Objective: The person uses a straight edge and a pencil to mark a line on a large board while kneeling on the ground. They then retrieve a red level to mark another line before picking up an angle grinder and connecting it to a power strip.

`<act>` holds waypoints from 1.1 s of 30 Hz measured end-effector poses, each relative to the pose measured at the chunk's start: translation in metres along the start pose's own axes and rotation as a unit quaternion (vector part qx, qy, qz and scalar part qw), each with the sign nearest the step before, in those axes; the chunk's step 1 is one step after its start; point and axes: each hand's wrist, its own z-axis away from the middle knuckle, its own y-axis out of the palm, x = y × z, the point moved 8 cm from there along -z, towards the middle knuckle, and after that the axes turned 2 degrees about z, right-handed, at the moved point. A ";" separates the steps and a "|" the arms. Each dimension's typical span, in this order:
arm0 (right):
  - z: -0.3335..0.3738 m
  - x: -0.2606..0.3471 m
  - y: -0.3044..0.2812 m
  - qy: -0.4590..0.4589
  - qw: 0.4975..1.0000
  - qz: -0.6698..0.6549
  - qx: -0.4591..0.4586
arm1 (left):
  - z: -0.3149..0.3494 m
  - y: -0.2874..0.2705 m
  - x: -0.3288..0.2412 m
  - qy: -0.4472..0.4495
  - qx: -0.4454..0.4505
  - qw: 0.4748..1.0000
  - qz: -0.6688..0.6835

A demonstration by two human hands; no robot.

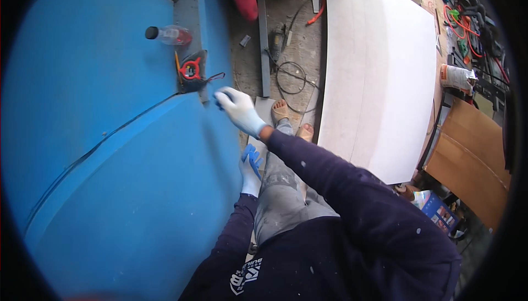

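Note:
My right hand (240, 111), in a white glove with blue fingertips, reaches left across my body to the edge of a blue panel (137, 202). Its fingers are blurred and partly turned away. Just beyond it a red and black tape measure (191, 69) lies on a dark pad, with a wrist strap trailing toward the hand; they are apart. A yellow pencil (177, 63) lies beside the tape. Lower down, my left hand (251, 164), gloved alike, hangs beside my leg at the panel's edge. Its blue fingers are slightly bent and apart, with nothing seen in them.
A clear bottle (169, 35) with red liquid lies behind the tape. A dark gap line crosses the blue panel. A power tool (277, 41) with a looped cord, a metal bar (263, 53) and a red bottle (245, 1) are on the floor. At right stands a large white board (379, 75).

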 end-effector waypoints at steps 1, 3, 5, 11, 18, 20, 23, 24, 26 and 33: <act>0.016 -0.040 -0.034 0.035 0.999 -0.020 -0.033 | -0.003 0.022 0.006 -0.018 -0.007 0.999 -0.036; 0.054 -0.102 -0.084 0.108 0.990 0.002 -0.088 | -0.024 0.041 0.011 -0.021 -0.037 0.998 -0.042; 0.098 -0.171 -0.148 0.199 0.968 -0.013 -0.151 | -0.038 0.088 0.020 -0.014 0.005 0.998 -0.059; 0.158 -0.286 -0.259 0.329 0.910 -0.071 -0.243 | -0.164 0.167 0.059 0.022 0.098 0.988 -0.118; 0.172 -0.379 -0.304 0.312 0.894 -0.173 -0.271 | -0.388 0.238 0.125 0.010 0.067 0.966 -0.251; 0.151 -0.364 -0.302 0.341 0.886 -0.191 -0.248 | -0.460 0.245 0.133 0.039 0.052 0.952 -0.299; 0.117 -0.317 -0.323 0.258 0.934 -0.118 -0.218 | -0.546 0.272 0.156 0.153 0.014 0.886 -0.437; 0.092 -0.286 -0.307 0.223 0.941 -0.169 -0.193 | -0.597 0.264 0.059 0.234 -0.070 0.835 -0.493; 0.096 -0.278 -0.320 0.227 0.943 -0.170 -0.176 | -0.623 0.284 0.059 0.385 -0.119 0.795 -0.453; 0.121 -0.293 -0.365 0.275 0.924 -0.131 -0.229 | -0.620 0.301 0.196 0.188 -0.314 0.835 -0.412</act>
